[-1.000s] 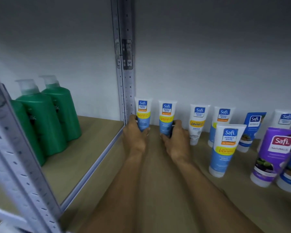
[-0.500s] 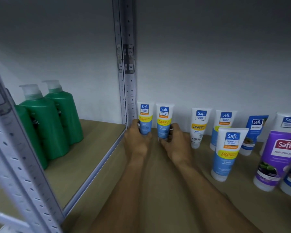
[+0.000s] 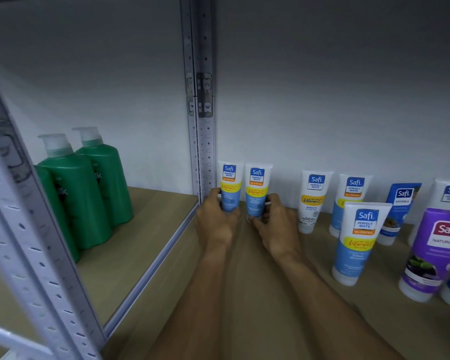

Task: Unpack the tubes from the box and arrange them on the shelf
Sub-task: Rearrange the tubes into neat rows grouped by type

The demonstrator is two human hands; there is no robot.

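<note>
Both arms forward; left hand point(image 3: 215, 224), right hand point(image 3: 276, 227) close together, fingers curled gripping.

Tan shelf point(image 3: 257, 307) carries upright tubes point(image 3: 316, 201); green bottles point(image 3: 81, 198), perhaps three, at left.

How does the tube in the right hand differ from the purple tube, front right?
The held tube is white, blue and yellow; the purple tube has a red logo. The right hand grips the held tube by the back wall; the purple tube stands free, nearer the front. Both are cap-down, branded Safi.
</note>
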